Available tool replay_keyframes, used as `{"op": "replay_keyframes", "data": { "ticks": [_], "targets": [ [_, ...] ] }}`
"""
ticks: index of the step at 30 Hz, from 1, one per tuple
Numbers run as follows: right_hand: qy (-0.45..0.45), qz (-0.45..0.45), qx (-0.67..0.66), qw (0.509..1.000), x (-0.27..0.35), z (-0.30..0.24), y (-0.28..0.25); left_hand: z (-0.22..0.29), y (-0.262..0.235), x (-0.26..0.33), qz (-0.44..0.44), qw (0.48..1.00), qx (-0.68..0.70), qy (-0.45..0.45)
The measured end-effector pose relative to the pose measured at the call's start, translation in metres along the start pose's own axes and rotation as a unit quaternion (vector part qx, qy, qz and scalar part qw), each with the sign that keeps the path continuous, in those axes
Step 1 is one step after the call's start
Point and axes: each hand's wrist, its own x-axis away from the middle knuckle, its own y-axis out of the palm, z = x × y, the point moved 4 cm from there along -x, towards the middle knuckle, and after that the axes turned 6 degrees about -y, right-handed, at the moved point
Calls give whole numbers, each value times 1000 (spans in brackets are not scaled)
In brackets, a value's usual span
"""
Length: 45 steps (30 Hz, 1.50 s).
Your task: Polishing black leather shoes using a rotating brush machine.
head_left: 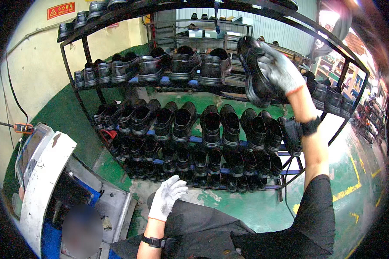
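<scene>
My right hand, in a white glove, reaches up to the rack's upper shelf and grips a black shoe. The shoe is held upright on end, its sole side toward the left; the glove is slightly blurred and hides part of the shoe. To its left on the same shelf stands a black leather shoe in a row of several like it. My left hand, also white-gloved, hovers low above my lap with its fingers stretched out and nothing in it.
A dark metal rack curves across the front, its lower tiers full of paired black shoes. At the lower left stands a white and blue machine. Behind are another rack with boxes and a yellow wall.
</scene>
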Motion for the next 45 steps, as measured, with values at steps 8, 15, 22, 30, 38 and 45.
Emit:
{"op": "replay_keyframes", "data": {
  "ticks": [8,15,22,30,38,45],
  "targets": [
    [-253,49,672,695,-65,29,68,5,-39,38,144,989,25,15],
    [-235,-10,694,681,-46,132,160,0,-51,55,166,983,79,11],
    [-278,-439,384,764,154,275,302,28,-36,69,188,927,286,156],
    [-38,-548,263,793,170,493,380,33,-219,189,270,815,340,384],
    [9,-436,225,872,134,560,488,43,-335,251,400,766,253,435],
    [-358,-457,390,714,93,622,533,126,-350,259,464,737,257,420]
  ]
}}
